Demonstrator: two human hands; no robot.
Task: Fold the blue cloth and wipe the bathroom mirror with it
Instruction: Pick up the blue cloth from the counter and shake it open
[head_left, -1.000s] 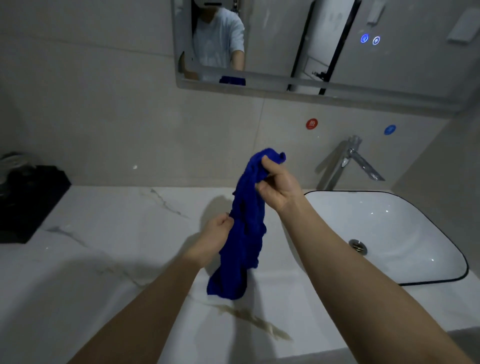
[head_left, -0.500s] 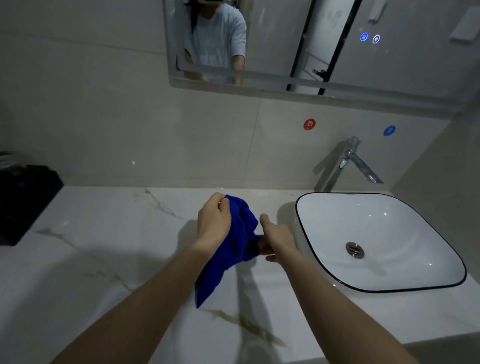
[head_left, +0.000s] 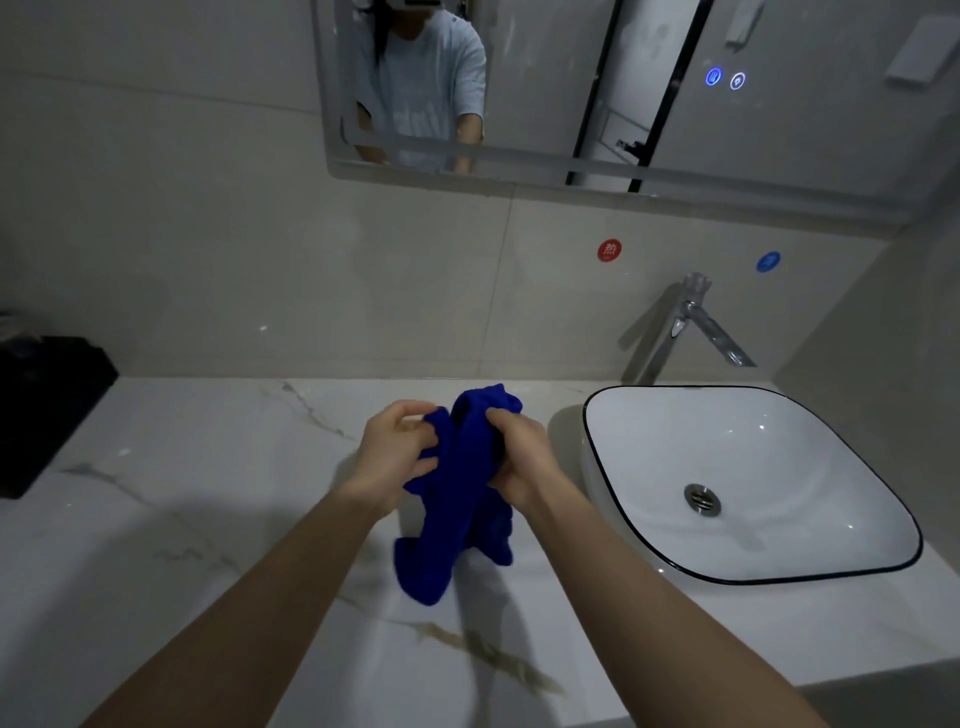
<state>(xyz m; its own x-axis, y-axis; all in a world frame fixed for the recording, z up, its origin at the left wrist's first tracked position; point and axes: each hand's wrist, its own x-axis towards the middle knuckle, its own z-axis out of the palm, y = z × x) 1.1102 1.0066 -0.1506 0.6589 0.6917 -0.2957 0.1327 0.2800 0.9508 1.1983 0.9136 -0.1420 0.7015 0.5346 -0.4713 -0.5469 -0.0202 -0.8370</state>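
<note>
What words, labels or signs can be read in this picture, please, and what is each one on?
"热": on the red round sticker, stuck to the wall.
Blue round sticker above the tap: character too blurred to read.
Two lit icons on the mirror: symbols, no words.
Print on the reflected T-shirt: too faint to read.

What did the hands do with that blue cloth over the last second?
The right hand came down from its raised hold and the left hand rose to meet it; both now grip the blue cloth, bunched between them above the counter. Sink, tap and mirror stayed put.
</note>
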